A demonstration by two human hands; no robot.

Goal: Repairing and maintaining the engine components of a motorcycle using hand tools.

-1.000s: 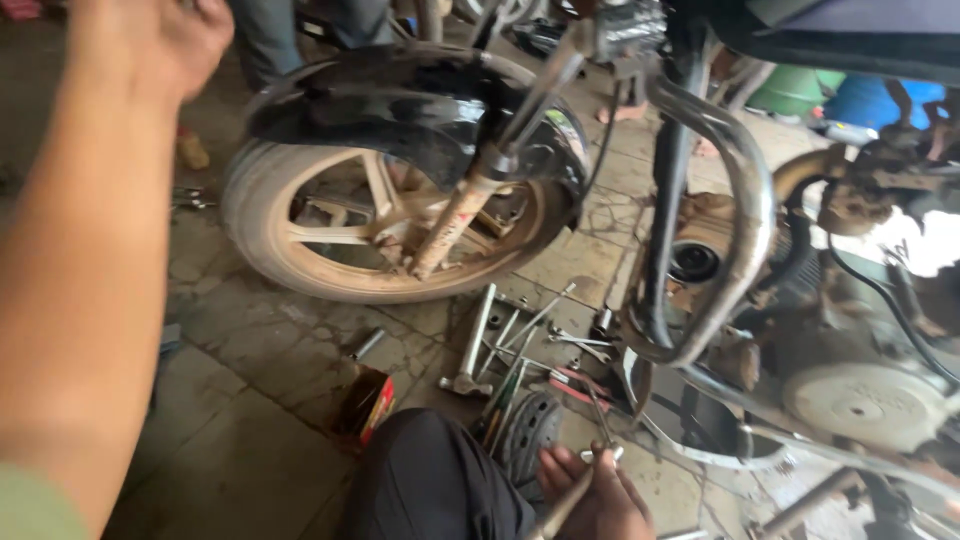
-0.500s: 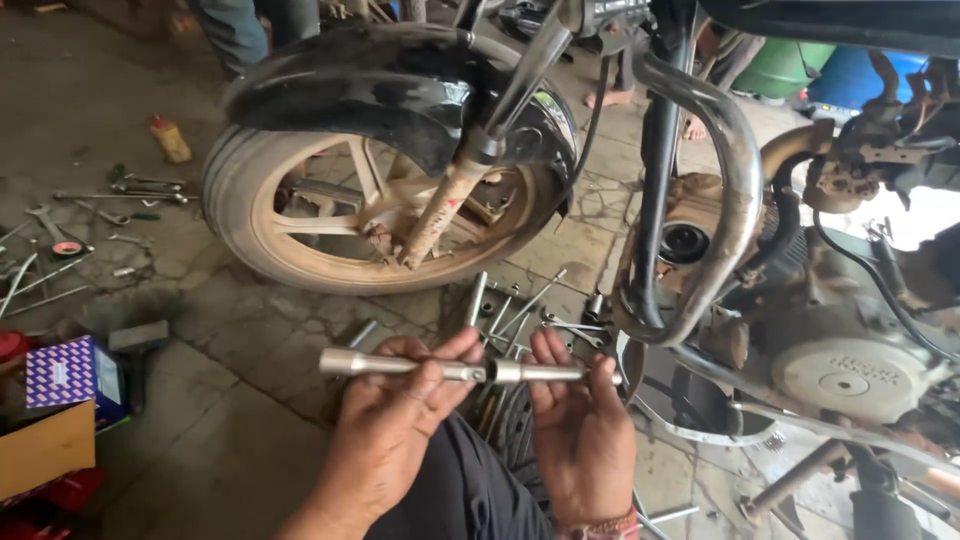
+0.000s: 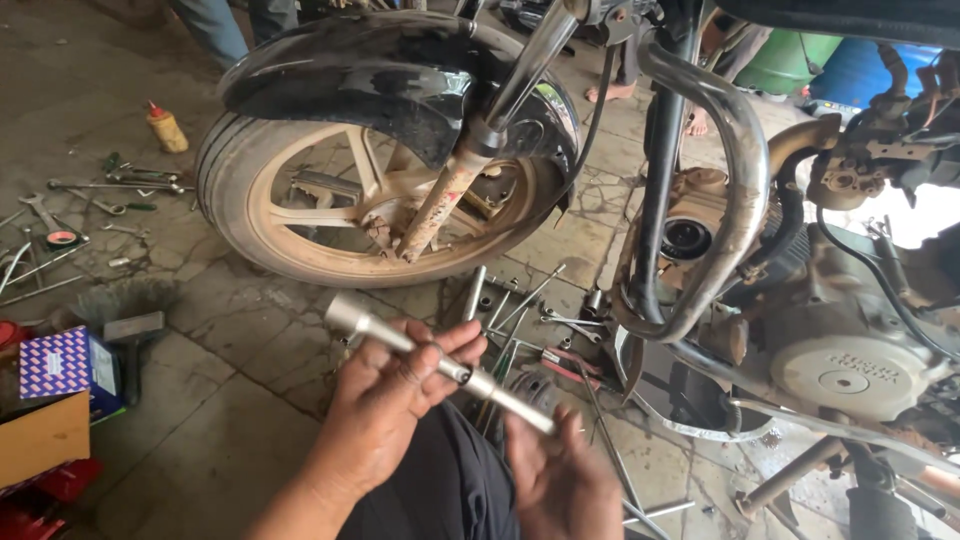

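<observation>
Left hand [image 3: 385, 400] wrapped around the middle of a long steel socket wrench [image 3: 440, 365], fingers closed on the shaft. Right hand [image 3: 560, 470] just below and to the right, palm up and fingers loosely curled under the wrench's lower end; touching or only cupping, hard to tell through the blur. Wrench held slantwise in the air above the lap, wide socket end up and left of the left hand, narrower end down by the right.

Likely stiff and fairly heavy for its width, bare metal and probably smooth, perhaps oily, so apt to slip or roll in a loose grip. Best taken around the shaft near the stepped joint at mid-length, as the left hand has it, with the other hand steadying one end.

Beyond the hands, a motorcycle's front wheel [image 3: 390, 215] under a black mudguard [image 3: 400, 80]; to the right, a chrome crash guard [image 3: 735, 200] and the engine casing [image 3: 850, 370]. Loose sockets and spanners [image 3: 530, 310] on the stone floor just past the hands. Far left, a blue-and-purple box [image 3: 55, 365] and more scattered tools [image 3: 90, 195].
</observation>
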